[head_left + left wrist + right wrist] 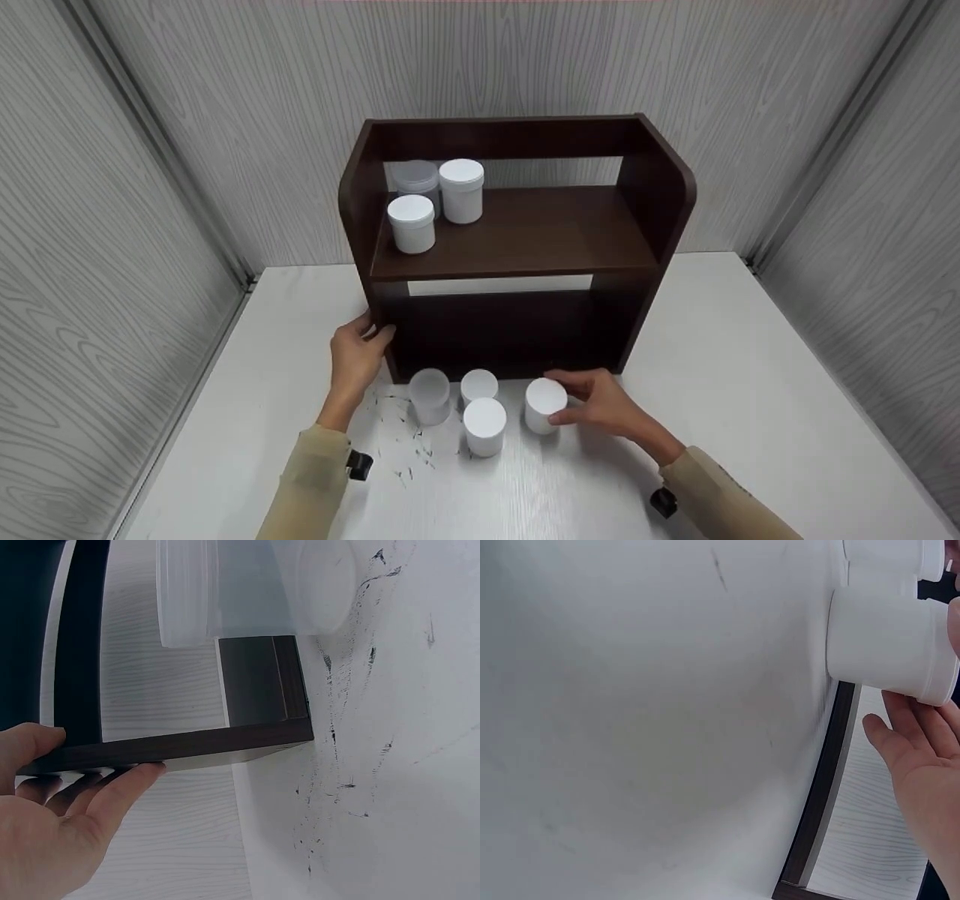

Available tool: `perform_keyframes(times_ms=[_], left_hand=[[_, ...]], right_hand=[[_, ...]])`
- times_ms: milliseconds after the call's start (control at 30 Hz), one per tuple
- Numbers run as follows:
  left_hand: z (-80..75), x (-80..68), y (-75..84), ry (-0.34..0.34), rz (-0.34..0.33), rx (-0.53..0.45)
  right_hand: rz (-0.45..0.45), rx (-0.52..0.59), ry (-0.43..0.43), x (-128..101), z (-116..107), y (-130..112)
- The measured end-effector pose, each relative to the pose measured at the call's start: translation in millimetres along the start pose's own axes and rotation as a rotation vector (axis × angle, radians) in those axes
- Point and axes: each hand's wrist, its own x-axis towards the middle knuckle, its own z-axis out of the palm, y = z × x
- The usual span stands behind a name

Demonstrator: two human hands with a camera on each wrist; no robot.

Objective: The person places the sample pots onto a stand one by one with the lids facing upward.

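Note:
My left hand [358,358] grips the left side panel of a dark brown two-tier shelf [517,259]. In the left wrist view its thumb lies over the panel's edge [225,739], fingers against the outer face. My right hand [604,405] holds a white lidded jar [541,411] between thumb and fingers, in front of the shelf's lower right part. The right wrist view shows that jar [881,637] with fingertips at its lid. To its left stand two more white jars [484,431] [479,385] and a translucent, frosted jar [430,397].
On the upper tier, at the left, stand two white jars [462,193] [412,229] and a translucent jar [416,180] behind. Dark scuff marks [409,454] streak the white table [750,465]. Wood-grain panels [510,60] enclose the back and both sides.

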Motion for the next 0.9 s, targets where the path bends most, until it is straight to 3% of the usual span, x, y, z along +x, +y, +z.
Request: perform_keyframes(times_ms=[333, 900], left_hand=[[-0.9, 0.0, -1.4, 0.008, -0.014, 0.01], [1.2, 2.3, -0.8, 0.013, 0.015, 0.009]], right_hand=[[-0.008, -0.009, -0.003, -3.7, -0.7, -9.0], [-0.004, 0.011, -0.01, -8.2, -13.2, -67.1]])
